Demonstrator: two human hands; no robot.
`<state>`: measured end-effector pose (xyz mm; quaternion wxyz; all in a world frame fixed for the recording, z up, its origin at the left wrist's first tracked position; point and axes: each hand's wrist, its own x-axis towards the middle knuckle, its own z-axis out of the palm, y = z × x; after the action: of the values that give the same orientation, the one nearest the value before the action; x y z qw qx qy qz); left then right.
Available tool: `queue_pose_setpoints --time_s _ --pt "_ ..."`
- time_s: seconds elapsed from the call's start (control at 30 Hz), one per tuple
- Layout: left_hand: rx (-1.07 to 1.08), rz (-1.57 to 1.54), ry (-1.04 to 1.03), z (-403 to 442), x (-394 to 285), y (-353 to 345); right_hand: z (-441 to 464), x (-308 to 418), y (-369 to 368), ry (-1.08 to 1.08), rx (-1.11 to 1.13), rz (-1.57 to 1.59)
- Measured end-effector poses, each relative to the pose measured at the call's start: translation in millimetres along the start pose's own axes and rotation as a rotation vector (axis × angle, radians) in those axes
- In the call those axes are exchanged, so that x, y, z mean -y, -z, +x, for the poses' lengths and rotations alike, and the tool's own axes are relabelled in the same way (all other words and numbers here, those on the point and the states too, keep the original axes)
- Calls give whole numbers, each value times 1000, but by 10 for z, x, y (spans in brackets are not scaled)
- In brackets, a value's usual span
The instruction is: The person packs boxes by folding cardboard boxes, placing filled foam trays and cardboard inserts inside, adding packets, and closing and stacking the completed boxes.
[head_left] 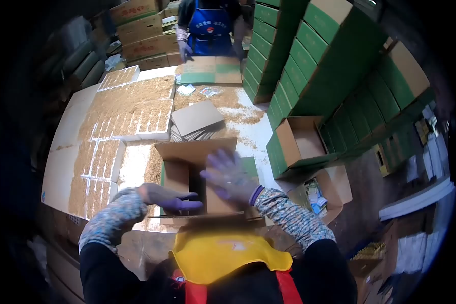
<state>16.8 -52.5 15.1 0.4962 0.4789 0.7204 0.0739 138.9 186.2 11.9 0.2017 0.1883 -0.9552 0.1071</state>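
Observation:
An open cardboard box (196, 148) with green outer sides stands in front of me, its flaps raised at the back and near edges. My left hand (173, 198), in a purplish glove, reaches over the box's left part with fingers stretched out and nothing in them. Over the right part, my right hand (230, 176) is open, fingers spread, slightly blurred, close to a brown flap. Whether either palm touches cardboard I cannot tell. Just behind the box lies a pile of grey cardboard sheets (197, 118). The box's inside is mostly dark or hidden.
White trays (161, 136) covered in brown grains fill the table's left. Stacked green boxes (309, 66) rise at right, beside an open box (305, 140) and a carton of packets (334, 188). Opposite, a person in a blue apron (210, 28) touches a green-and-brown box (211, 70).

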Motion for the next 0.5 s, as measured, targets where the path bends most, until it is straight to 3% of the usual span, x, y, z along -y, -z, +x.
queue_pose_setpoints --time_s 0.03,0.07,0.1,0.13,0.17,0.23,0.3,0.33,0.37,0.4,0.43,0.5 --pt "58 -195 -195 -160 -6 98 -93 -43 -84 -23 -12 -2" --pt "77 -141 -346 -368 -52 121 -218 -203 -226 -94 108 40" --pt "10 195 -163 -474 -83 55 -320 -322 -349 -157 235 88" --pt "-13 194 1 -474 -219 142 -277 -355 -326 -13 170 26" --pt "-34 190 171 -461 -321 209 -216 -442 -265 -8 177 33" --pt "-1112 718 57 -145 76 7 239 -525 127 -456 204 464" --pt "-1115 626 75 188 297 -188 435 -560 114 -395 -204 211" --pt "-1253 552 3 119 206 -217 303 -348 127 -247 -72 99" --pt "-1235 609 -35 -1 202 -252 145 -159 252 -371 260 45" --pt "-1275 766 -153 -44 386 -311 -174 -102 186 -159 145 111" --pt "-1315 921 -255 -96 567 -424 -401 109 228 -118 386 90" --pt "-1092 450 -119 -141 677 -574 -736 87 -106 -130 435 208"
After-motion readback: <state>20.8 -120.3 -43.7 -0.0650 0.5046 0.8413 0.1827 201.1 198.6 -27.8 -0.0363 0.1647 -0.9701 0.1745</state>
